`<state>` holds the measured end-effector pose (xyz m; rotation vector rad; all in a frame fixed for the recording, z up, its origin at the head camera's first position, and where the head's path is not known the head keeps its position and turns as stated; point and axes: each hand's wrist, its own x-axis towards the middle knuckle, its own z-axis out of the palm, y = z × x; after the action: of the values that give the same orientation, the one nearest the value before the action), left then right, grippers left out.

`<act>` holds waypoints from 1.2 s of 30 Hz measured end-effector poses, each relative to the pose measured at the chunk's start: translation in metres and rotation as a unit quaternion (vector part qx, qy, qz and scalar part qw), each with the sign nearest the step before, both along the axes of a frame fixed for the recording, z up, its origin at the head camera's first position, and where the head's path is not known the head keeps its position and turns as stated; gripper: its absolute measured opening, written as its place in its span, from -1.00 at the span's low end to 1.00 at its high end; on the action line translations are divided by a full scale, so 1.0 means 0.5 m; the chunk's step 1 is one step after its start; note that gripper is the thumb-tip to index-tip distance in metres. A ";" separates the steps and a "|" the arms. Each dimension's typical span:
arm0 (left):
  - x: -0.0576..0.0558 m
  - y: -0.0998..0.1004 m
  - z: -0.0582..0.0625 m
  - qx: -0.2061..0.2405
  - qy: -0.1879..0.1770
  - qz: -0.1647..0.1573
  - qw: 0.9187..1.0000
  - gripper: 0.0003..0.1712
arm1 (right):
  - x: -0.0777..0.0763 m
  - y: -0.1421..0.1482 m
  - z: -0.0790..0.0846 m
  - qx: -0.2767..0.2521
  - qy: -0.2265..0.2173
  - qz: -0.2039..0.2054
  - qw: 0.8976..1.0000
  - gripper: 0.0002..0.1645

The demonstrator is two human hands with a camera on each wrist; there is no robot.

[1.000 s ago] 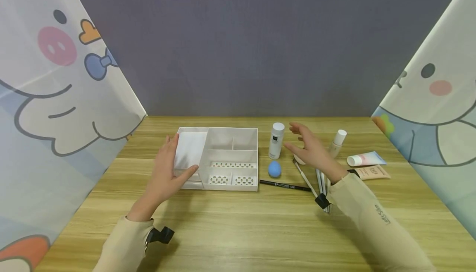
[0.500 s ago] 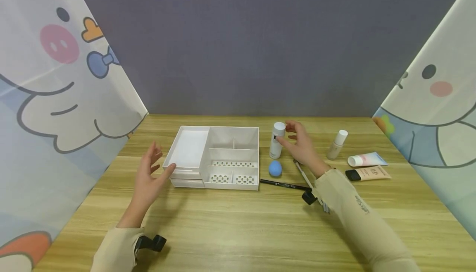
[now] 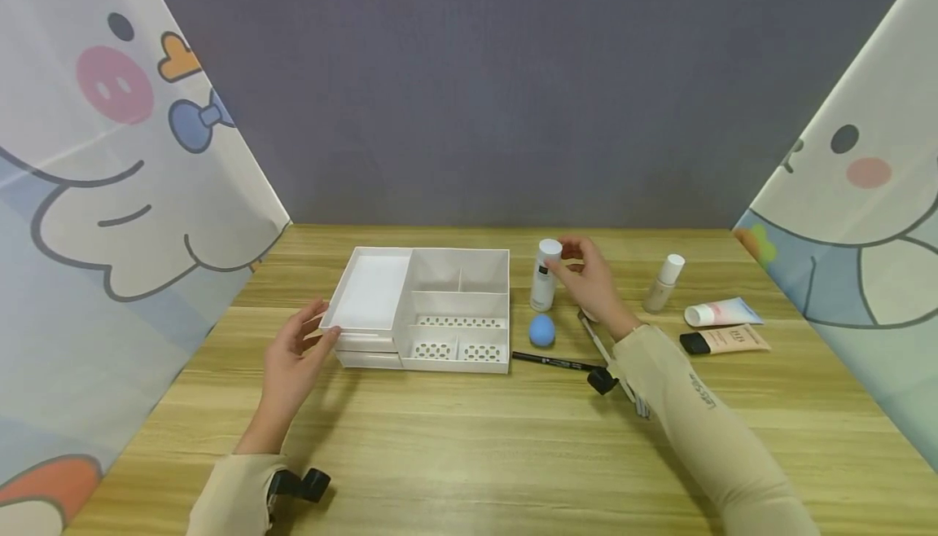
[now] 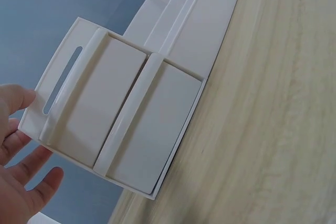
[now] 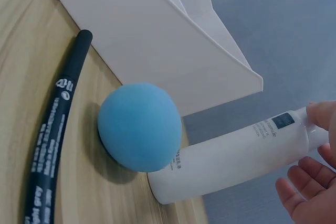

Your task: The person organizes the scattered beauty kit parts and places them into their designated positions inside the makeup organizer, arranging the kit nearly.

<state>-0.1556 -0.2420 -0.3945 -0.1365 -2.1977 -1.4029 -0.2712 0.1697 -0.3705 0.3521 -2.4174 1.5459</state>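
A white desktop organizer (image 3: 458,283) stands on the table, with open compartments on its right and two stacked drawers (image 4: 126,114) at its left. My left hand (image 3: 287,361) holds the organizer's front left corner, thumb on the front face and fingers along the side. A white lotion bottle (image 3: 542,287) stands upright right of the organizer. My right hand (image 3: 595,282) grips it near the cap, thumb in front and fingers curled behind. A blue makeup sponge (image 5: 139,127) sits just in front of the bottle, and a black pencil-like stick (image 5: 55,129) lies nearer me.
Several thin brushes (image 3: 597,339) lie partly under my right forearm. Farther right are a foundation bottle (image 3: 663,283) with a white cap, a white-and-blue tube (image 3: 724,313) and a beige tube (image 3: 733,340) with a black cap. A grey panel (image 3: 469,96) rises behind the table.
My right hand has moved left onto the lotion bottle and closed round its top. My left hand came off the organizer's side, drew back toward me, then took its front left corner.
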 end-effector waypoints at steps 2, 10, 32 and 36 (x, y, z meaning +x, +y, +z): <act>-0.002 0.000 -0.003 0.001 0.003 -0.001 1.000 -0.46 | -0.001 -0.001 -0.001 0.001 0.001 -0.003 1.000 -0.44; -0.007 -0.002 -0.010 0.006 0.011 -0.007 1.000 -0.46 | -0.006 -0.003 -0.004 -0.005 -0.003 -0.002 1.000 -0.46; -0.009 0.001 -0.011 0.022 0.010 0.015 1.000 -0.47 | -0.008 -0.009 0.011 -0.001 0.019 -0.004 1.000 -0.55; -0.010 0.002 -0.012 0.022 0.013 0.016 1.000 -0.47 | -0.012 -0.011 0.020 0.001 0.046 -0.001 0.999 -0.58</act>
<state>-0.1606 -0.2410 -0.4004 -0.1031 -2.1379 -1.4240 -0.2771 0.1642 -0.3608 0.4118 -2.3481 1.4929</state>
